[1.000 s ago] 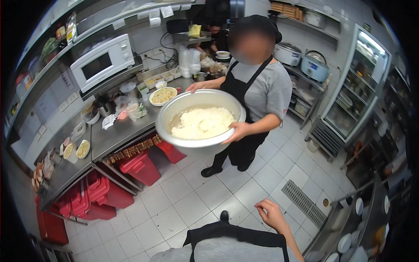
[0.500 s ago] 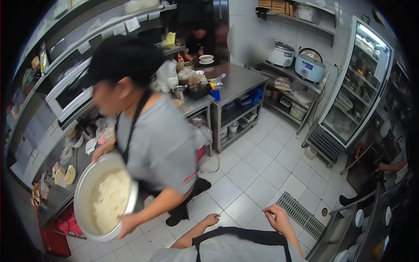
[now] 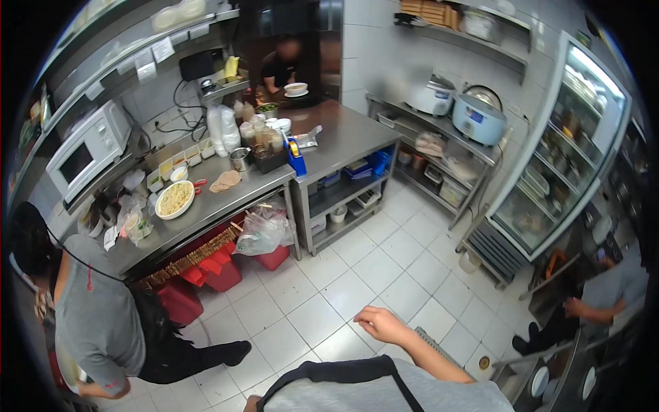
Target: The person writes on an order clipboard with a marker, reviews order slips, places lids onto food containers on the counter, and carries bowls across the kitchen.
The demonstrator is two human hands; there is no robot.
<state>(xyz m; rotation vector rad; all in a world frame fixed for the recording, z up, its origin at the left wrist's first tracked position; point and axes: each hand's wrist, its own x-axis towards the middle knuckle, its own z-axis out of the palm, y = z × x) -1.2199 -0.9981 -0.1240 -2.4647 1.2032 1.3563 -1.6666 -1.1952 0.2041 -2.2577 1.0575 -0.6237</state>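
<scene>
My right hand (image 3: 379, 325) hangs in the air over the tiled floor, fingers loosely bent and a little apart, holding nothing. Only a sliver of skin at the bottom edge shows what looks like my left hand (image 3: 252, 404); its fingers are hidden. Neither hand touches an object. Beyond them, on the steel counter (image 3: 226, 199), stands a white bowl of pale shredded food (image 3: 175, 199) beside small sauce tubs (image 3: 180, 174). A co-worker (image 3: 89, 309) in a grey shirt is at the far left with a large metal pot (image 3: 67, 367), mostly hidden by the body.
Red bins (image 3: 221, 273) and a plastic bag (image 3: 264, 226) sit under the counter. A steel table (image 3: 343, 147), rice cookers (image 3: 478, 118) and a glass-door fridge (image 3: 549, 151) line the back and right. Another person (image 3: 604, 295) is at the right; a floor drain (image 3: 434, 341) lies near my arm.
The co-worker with the pot has passed from in front of me to the far left, uncovering the counter. My left hand has dropped almost out of view. My right hand has shifted left.
</scene>
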